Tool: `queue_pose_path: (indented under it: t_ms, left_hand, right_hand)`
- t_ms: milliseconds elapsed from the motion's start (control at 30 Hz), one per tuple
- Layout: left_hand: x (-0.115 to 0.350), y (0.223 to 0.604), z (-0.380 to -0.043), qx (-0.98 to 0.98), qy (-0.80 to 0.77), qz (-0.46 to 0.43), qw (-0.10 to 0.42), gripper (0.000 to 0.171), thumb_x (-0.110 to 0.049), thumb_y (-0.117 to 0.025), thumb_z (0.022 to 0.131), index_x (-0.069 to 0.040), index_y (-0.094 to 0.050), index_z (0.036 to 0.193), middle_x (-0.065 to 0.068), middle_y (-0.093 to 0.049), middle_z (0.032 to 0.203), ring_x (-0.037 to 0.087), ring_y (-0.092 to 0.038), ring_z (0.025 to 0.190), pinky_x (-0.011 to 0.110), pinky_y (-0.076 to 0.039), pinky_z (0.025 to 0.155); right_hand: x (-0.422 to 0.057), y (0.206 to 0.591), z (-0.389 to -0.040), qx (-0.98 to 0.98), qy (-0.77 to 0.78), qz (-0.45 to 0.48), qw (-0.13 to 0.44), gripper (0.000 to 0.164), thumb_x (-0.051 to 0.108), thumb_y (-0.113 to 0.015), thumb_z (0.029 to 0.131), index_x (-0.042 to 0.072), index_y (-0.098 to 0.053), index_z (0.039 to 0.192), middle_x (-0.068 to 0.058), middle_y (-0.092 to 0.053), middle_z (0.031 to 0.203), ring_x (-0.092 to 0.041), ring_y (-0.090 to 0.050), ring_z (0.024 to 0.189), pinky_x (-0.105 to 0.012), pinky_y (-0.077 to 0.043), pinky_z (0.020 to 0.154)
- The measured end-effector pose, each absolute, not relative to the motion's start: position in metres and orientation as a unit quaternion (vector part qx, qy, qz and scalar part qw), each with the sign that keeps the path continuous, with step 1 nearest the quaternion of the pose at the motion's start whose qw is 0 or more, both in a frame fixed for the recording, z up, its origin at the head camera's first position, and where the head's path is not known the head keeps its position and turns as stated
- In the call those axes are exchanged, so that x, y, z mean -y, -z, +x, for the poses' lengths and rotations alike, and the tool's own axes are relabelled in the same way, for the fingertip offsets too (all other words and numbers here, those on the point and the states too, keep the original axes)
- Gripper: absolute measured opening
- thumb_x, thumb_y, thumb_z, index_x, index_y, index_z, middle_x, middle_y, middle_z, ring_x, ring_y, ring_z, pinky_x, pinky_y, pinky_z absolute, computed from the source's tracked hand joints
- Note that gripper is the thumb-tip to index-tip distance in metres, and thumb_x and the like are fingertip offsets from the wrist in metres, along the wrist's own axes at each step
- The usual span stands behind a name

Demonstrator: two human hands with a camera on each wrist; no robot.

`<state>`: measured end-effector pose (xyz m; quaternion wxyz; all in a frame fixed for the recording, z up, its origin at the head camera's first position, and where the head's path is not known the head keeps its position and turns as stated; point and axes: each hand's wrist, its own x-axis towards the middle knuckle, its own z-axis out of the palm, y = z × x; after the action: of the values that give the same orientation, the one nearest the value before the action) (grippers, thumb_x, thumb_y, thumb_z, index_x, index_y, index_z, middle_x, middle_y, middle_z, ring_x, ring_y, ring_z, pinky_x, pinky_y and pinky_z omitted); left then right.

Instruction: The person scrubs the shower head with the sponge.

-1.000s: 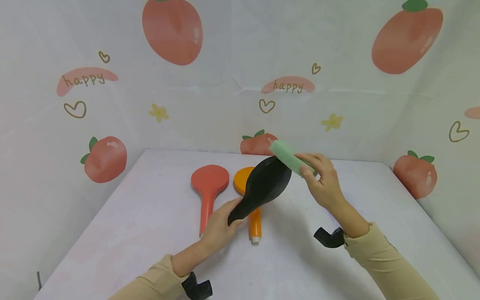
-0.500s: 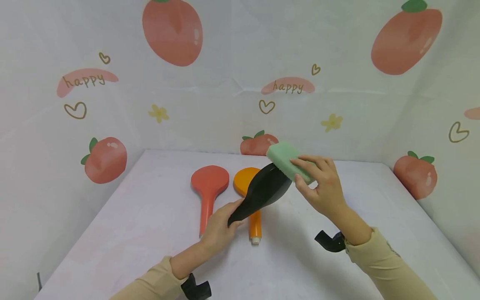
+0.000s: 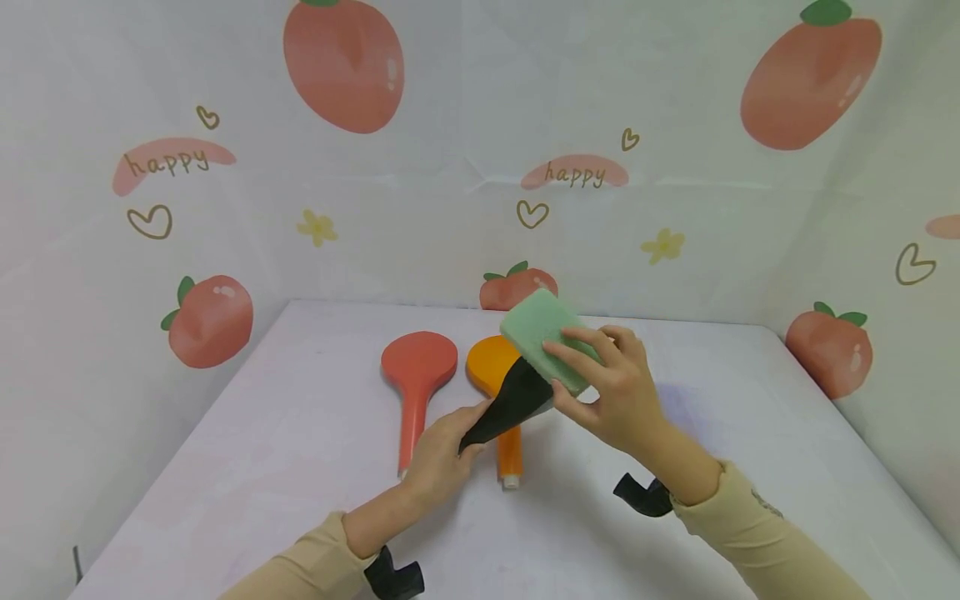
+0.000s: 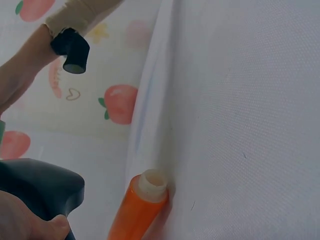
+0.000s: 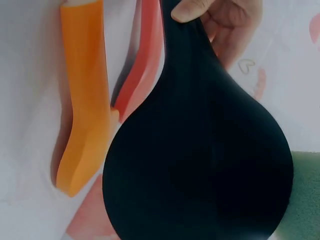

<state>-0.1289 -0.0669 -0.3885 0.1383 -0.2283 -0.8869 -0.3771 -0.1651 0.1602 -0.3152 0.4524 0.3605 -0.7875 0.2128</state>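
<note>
My left hand (image 3: 442, 454) grips a black shower head (image 3: 510, 404) by its handle, tilted above the table with its round end away from me. In the right wrist view the black shower head (image 5: 200, 160) fills the middle, the left thumb (image 5: 189, 10) on its handle. My right hand (image 3: 611, 387) holds a pale green sponge (image 3: 543, 329) between thumb and fingers. The sponge lies over the round end and hides most of it in the head view. In the right wrist view, the sponge (image 5: 307, 200) shows past the black edge.
An orange shower head (image 3: 510, 458) lies partly behind the black one, its white connector end toward me. Left of it lies a red shower head (image 3: 418, 358). All are over a white table (image 3: 262, 467), with a fruit-patterned cloth (image 3: 420, 208) hanging behind.
My right hand has moved the sponge left and slightly down across the black shower head, turning its broad side into view. The left hand stays nearly still.
</note>
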Motion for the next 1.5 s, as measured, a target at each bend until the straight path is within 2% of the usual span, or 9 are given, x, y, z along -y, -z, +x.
queue_pose_path:
  t_ms: [100,333,500,700,833,1067,1367,1500]
  left_hand:
    - [0.067,0.390,-0.129,0.890,0.374,-0.222,0.135,0.050,-0.001,-0.070,0.079,-0.006,-0.056,0.127,0.008,-0.066,0.114,0.025,-0.061,0.103,0.039,-0.052,0.091]
    - [0.067,0.391,-0.130,0.895,0.367,-0.216,0.134,0.051,-0.002,-0.070,0.079,-0.007,-0.056,0.127,0.006,-0.066,0.114,0.023,-0.061,0.103,0.038,-0.052,0.090]
    - [0.066,0.389,-0.130,0.890,0.374,-0.225,0.132,0.050,-0.001,-0.070,0.079,-0.005,-0.056,0.127,0.008,-0.067,0.114,0.025,-0.062,0.102,0.040,-0.052,0.090]
    - [0.063,0.388,-0.131,0.887,0.360,-0.239,0.162,0.047,0.001,-0.072,0.076,-0.003,-0.059,0.121,0.008,-0.068,0.107,0.024,-0.063,0.096,0.039,-0.053,0.085]
    - [0.062,0.389,-0.132,0.888,0.358,-0.237,0.164,0.047,0.002,-0.072,0.075,-0.005,-0.059,0.120,0.007,-0.068,0.107,0.023,-0.063,0.097,0.039,-0.053,0.085]
    - [0.063,0.391,-0.133,0.887,0.368,-0.235,0.153,0.047,0.001,-0.072,0.076,-0.004,-0.059,0.121,0.009,-0.067,0.111,0.025,-0.063,0.100,0.041,-0.052,0.086]
    - [0.061,0.393,-0.133,0.893,0.363,-0.223,0.142,0.035,0.001,-0.072,0.076,-0.004,-0.062,0.109,0.009,-0.068,0.105,0.023,-0.064,0.094,0.039,-0.053,0.081]
    - [0.061,0.395,-0.133,0.886,0.389,-0.221,0.125,0.037,0.000,-0.071,0.076,-0.001,-0.062,0.112,0.012,-0.067,0.108,0.024,-0.064,0.096,0.041,-0.053,0.082]
  right_hand:
    - [-0.158,0.315,-0.164,0.782,-0.189,0.369,0.465,0.035,0.034,-0.046,0.089,0.011,-0.071,0.100,-0.014,-0.065,0.102,-0.038,-0.046,0.088,-0.047,-0.036,0.072]
    - [-0.161,0.313,-0.164,0.788,-0.187,0.350,0.470,0.031,0.030,-0.050,0.086,0.010,-0.071,0.097,-0.014,-0.064,0.100,-0.038,-0.044,0.088,-0.048,-0.035,0.071]
    - [-0.153,0.320,-0.162,0.778,-0.151,0.374,0.481,0.031,0.030,-0.048,0.086,0.011,-0.070,0.098,-0.012,-0.064,0.101,-0.038,-0.045,0.089,-0.046,-0.036,0.068]
    - [-0.139,0.332,-0.157,0.742,-0.059,0.416,0.522,0.027,0.025,-0.050,0.084,0.015,-0.070,0.099,-0.005,-0.066,0.102,-0.031,-0.049,0.092,-0.041,-0.039,0.070]
    - [-0.136,0.337,-0.156,0.724,-0.014,0.431,0.538,0.025,0.023,-0.055,0.081,0.015,-0.070,0.098,-0.001,-0.066,0.103,-0.028,-0.049,0.092,-0.037,-0.039,0.071]
    - [-0.134,0.338,-0.157,0.714,-0.009,0.423,0.558,0.026,0.020,-0.050,0.084,0.014,-0.071,0.098,-0.001,-0.065,0.104,-0.028,-0.050,0.093,-0.038,-0.038,0.071]
    - [-0.126,0.354,-0.152,0.717,0.029,0.444,0.537,0.024,0.015,-0.055,0.081,0.016,-0.071,0.098,0.000,-0.063,0.106,-0.026,-0.049,0.095,-0.034,-0.038,0.072]
    - [-0.127,0.352,-0.149,0.725,0.026,0.439,0.529,0.024,0.016,-0.058,0.079,0.017,-0.071,0.098,0.001,-0.063,0.107,-0.026,-0.049,0.096,-0.035,-0.039,0.073]
